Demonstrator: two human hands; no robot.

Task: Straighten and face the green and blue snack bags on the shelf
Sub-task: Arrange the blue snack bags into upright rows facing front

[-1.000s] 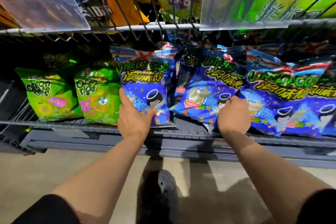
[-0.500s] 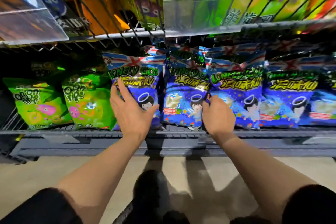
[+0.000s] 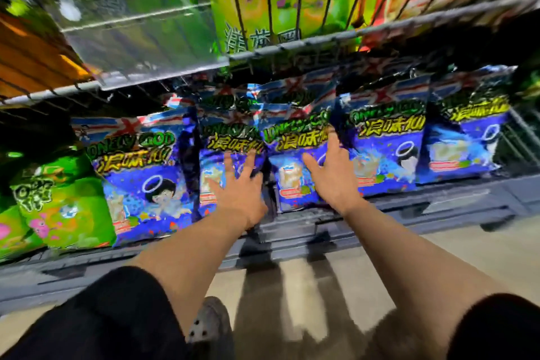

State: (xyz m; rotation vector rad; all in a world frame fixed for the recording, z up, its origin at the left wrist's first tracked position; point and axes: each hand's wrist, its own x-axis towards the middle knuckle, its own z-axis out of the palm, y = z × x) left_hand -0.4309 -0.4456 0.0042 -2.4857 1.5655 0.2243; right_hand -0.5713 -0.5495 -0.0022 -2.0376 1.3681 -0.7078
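Landmark: the shelf point(image 3: 380, 210), a grey ledge low in the head view, carrying a row of snack bags that stand upright with their fronts outward.
Blue bags: five stand side by side along the shelf, more tucked behind them; the leftmost blue bag point(image 3: 140, 181) is the clearest, the others are blurred.
Second blue bag point(image 3: 222, 155): just right of the leftmost one, standing on the shelf front.
Third blue bag point(image 3: 295, 166): next along to the right, its top leaning slightly left.
Green bags point(image 3: 58, 207): at the left end of the shelf, touching the leftmost blue bag; print smeared by blur.
Left hand point(image 3: 239, 187): fingers straight and spread, laid flat against the face of the second blue bag; nothing gripped.
Right hand point(image 3: 333, 172): fingers straight, thumb out to the left, palm pressed on the right side of the third blue bag; nothing gripped.
Upper rack point(image 3: 409, 23): a wire shelf above the shelf, holding green and orange packets.
Floor point(image 3: 482, 254): pale, below the shelf.
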